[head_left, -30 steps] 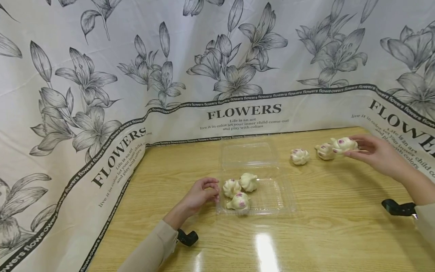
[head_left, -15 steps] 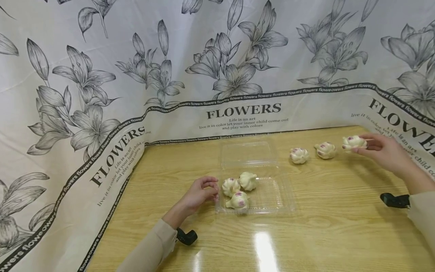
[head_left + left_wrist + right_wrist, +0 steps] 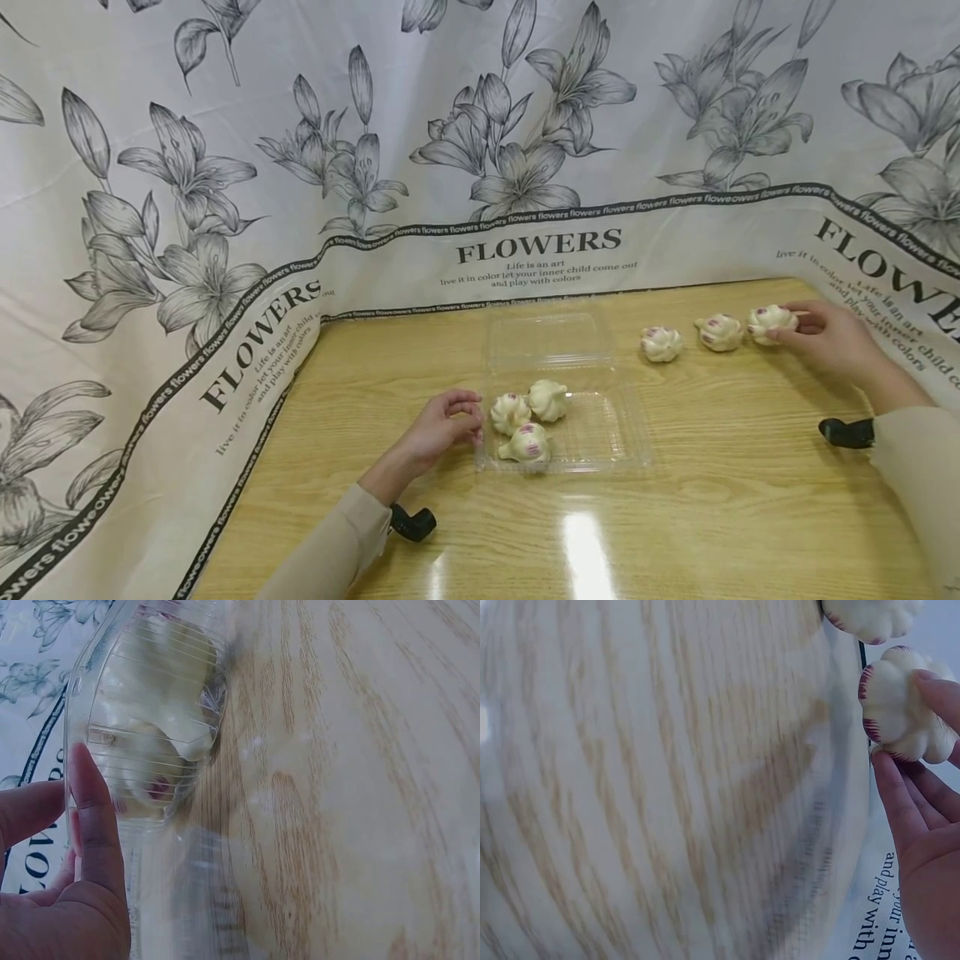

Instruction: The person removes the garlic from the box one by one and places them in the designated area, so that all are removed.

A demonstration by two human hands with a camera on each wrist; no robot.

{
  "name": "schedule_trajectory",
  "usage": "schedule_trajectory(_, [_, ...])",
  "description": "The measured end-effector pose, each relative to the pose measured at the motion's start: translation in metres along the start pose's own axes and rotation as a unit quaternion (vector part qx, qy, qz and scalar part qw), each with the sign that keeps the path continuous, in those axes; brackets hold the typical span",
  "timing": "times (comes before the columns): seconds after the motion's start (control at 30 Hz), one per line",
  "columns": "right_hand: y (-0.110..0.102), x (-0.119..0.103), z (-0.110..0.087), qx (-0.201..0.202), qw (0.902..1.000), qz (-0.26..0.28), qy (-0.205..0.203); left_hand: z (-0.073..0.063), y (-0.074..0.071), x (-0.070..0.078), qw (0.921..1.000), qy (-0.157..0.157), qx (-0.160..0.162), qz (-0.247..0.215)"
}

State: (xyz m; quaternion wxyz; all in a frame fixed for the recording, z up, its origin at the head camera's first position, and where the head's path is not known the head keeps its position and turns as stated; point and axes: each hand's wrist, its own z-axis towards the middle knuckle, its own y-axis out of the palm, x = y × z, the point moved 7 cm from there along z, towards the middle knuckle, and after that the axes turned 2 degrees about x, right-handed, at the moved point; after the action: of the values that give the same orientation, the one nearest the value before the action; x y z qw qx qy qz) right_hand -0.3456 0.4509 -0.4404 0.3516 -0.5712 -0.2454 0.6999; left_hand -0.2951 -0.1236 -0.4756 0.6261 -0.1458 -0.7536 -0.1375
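Note:
My right hand [image 3: 836, 342] holds a garlic bulb [image 3: 772, 324] between thumb and fingers at the back right of the table. The right wrist view shows the same purple-streaked garlic bulb [image 3: 904, 709] in that grip. To its left, two more garlic bulbs lie in a row, a nearer one [image 3: 720, 332] and a farther one [image 3: 662, 343]. My left hand [image 3: 444, 427] pinches the left rim of a clear plastic clamshell box [image 3: 600, 460], whose lid [image 3: 547, 337] lies folded back. Three garlic bulbs [image 3: 527, 443] sit in the left part of the box. In the left wrist view, thumb and fingers [image 3: 96, 817] grip the rim.
The wooden table [image 3: 675, 525] bears everything. A white curtain [image 3: 420, 183] with grey flowers and lettering surrounds its back and sides. A black wrist-worn device shows below each hand, the left one [image 3: 412, 523] and the right one [image 3: 847, 433].
My right hand first moved the garlic bulb rightward, away from its neighbour, then brought it slightly back left and lower, to the end of the row. The left hand stays at the box.

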Motion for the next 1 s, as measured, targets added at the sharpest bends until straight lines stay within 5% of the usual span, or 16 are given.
schedule_trajectory(1.0, [0.014, 0.003, -0.005, -0.059, 0.9978, 0.012, 0.025, 0.002, 0.000, -0.002, 1.0000, -0.002, -0.003, 0.004])
